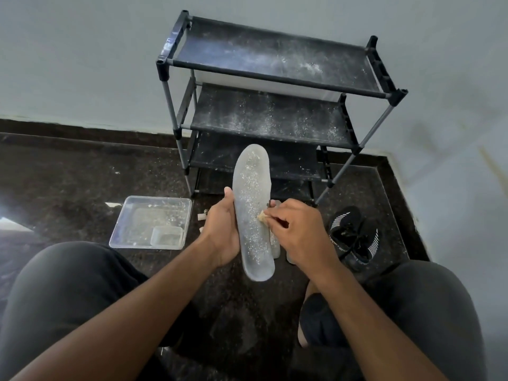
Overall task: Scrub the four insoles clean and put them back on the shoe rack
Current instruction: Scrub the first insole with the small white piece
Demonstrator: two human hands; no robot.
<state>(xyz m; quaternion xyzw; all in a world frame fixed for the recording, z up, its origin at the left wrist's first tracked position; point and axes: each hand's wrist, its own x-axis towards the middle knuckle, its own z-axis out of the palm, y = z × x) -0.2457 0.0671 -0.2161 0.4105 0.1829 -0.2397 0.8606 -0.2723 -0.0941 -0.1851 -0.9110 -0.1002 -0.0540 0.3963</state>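
- Head view shows me the insole (251, 213), grey and speckled with pale grit, held up lengthwise between the knees, in front of the shoe rack (277, 105).
- My left hand (221, 229) grips its left edge, thumb on top, fingers curled behind.
- My right hand (299, 229) pinches a small tan scrub pad (262, 215) against the insole's right side.
- More pale insoles (275, 247) lie on the floor just behind it, mostly hidden.
- Left of the hands I see a clear tray (121, 229) holding wet, gritty residue and a small clear tub (167, 237) in its near right corner.
- A black shoe (353, 237) lies to the right.
- Rack shelves are dusted white; the floor (68, 182) is dark speckled stone, the wall (82, 64) pale grey.
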